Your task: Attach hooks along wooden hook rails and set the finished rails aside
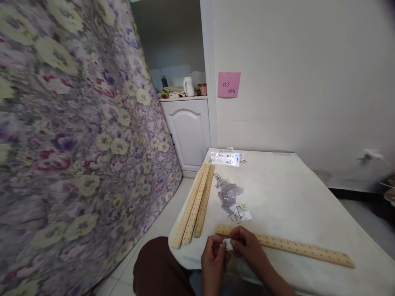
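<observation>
A: Quick pass. What have we got in the hands?

B: Left hand (212,255) and right hand (247,245), both grips closed, fingertips pinching one small white piece (228,244) between them. Packet or backing card, we can't tell; too small.

A: Where do we put it?

B: At the near edge of the tabletop (277,193), just by the left end of the crosswise perforated wooden strip (304,248). Contact with the strip, we can't tell.

A: Why two hands?

B: Our guess: it's tiny, so one side steadies while the other works it. Held low and close, probably for a good look.

A: And the layout?

B: Three more perforated wooden strips (197,201) run lengthwise along the left edge, side by side, likely to keep the middle free. Clear packets (228,195) heaped mid-left, bent metal hooks (237,214) at the heap's near end, presumably for short reaches.

A: Far end?

B: Clear blister pack (224,159) lying flat, probably parked there as it isn't needed close. The crosswise strip slants off to the right, right forearm beside it.
</observation>
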The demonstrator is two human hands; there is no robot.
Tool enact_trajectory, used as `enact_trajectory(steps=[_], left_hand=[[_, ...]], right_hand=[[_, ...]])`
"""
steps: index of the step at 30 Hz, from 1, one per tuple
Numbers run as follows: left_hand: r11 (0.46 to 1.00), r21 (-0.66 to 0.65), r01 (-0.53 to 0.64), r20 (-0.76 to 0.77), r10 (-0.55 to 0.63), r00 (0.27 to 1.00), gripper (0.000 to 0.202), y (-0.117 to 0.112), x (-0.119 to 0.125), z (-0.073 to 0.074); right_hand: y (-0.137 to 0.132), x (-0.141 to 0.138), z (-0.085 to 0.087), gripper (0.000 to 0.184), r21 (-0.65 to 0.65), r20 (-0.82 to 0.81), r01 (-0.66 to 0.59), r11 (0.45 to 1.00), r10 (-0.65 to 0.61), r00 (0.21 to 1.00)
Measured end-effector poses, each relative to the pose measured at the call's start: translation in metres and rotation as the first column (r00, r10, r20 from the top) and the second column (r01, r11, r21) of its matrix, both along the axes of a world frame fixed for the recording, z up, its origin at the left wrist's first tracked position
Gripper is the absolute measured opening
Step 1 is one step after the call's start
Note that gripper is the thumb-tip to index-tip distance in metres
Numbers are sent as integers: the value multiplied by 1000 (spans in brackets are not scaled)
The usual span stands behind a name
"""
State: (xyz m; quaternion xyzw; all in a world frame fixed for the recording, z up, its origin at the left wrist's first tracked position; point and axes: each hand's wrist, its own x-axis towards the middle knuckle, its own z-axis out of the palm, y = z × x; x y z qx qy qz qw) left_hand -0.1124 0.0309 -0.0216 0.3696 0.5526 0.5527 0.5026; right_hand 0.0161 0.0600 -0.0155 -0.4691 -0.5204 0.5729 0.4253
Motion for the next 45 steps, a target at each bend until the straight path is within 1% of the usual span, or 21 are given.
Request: enact_trajectory(steps=[2, 6, 8, 10, 12, 15, 17, 19, 21, 24, 26, 28, 30, 32, 36, 38, 41, 45], left_hand=[[1000, 2, -29, 4, 29, 1000, 36, 1, -2, 0], [998, 9, -63, 35, 63, 997, 37, 6, -6, -1], [997, 17, -72, 50, 72, 996, 37, 8, -6, -2], [997, 24, -73, 62, 72, 996, 38, 12, -6, -3], [997, 32, -70, 67, 68, 995, 37, 15, -6, -4], [998, 48, -37, 30, 36, 999, 34, 19, -8, -5], [999, 53, -1, -50, 3, 999, 29, 19, -10, -5], [999, 41, 25, -179, -17, 984, 22, 18, -13, -3], [999, 33, 24, -326, -12, 945, 16, 17, -15, -1], [997, 69, 24, -504, 14, 864, 10, 16, -17, 1], [995, 92, 42, -571, 18, 821, 9, 17, -17, 1], [993, 99, 57, -599, 14, 800, 9, 19, -16, 0], [993, 100, 62, -609, 11, 793, 9, 21, -15, -1], [993, 103, 62, -610, 14, 792, 10, 23, -14, -1], [994, 99, 41, -595, 26, 803, 8, 23, -12, 1], [995, 93, 24, -589, 36, 807, 11, 23, -11, 2], [995, 98, 21, -591, 41, 806, 12, 23, -10, 2], [994, 105, 34, -594, 35, 804, 15, 23, -9, 2]], right_hand=[[5, -3, 3, 8, 27, 58, -24, 999, 23, 998], [12, -9, 10, 23, 74, 212, -89, 993, 72, 975], [15, -10, 13, 30, 123, 294, -134, 983, 93, 951], [19, -8, 15, 34, 203, 368, -183, 962, 98, 925], [24, -5, 15, 37, 286, 430, -244, 927, 104, 897], [33, -1, 14, 42, 354, 486, -331, 875, 131, 864], [39, 0, 13, 43, 365, 517, -366, 856, 141, 845], [45, 0, 14, 42, 366, 550, -392, 844, 144, 823], [50, -2, 15, 40, 359, 579, -417, 835, 151, 801], [56, -6, 17, 40, 332, 626, -442, 833, 155, 764], [59, -8, 17, 40, 316, 657, -454, 833, 154, 738], [61, -9, 15, 40, 307, 676, -468, 829, 156, 720], [62, -10, 13, 40, 307, 677, -464, 831, 152, 720], [62, -10, 11, 41, 303, 662, -439, 846, 145, 736], [58, -8, 10, 43, 306, 594, -382, 872, 138, 792], [56, -7, 9, 43, 311, 547, -358, 880, 142, 825], [57, -6, 3, 40, 306, 491, -317, 898, 137, 861], [61, -7, -6, 34, 291, 457, -266, 919, 111, 883]])
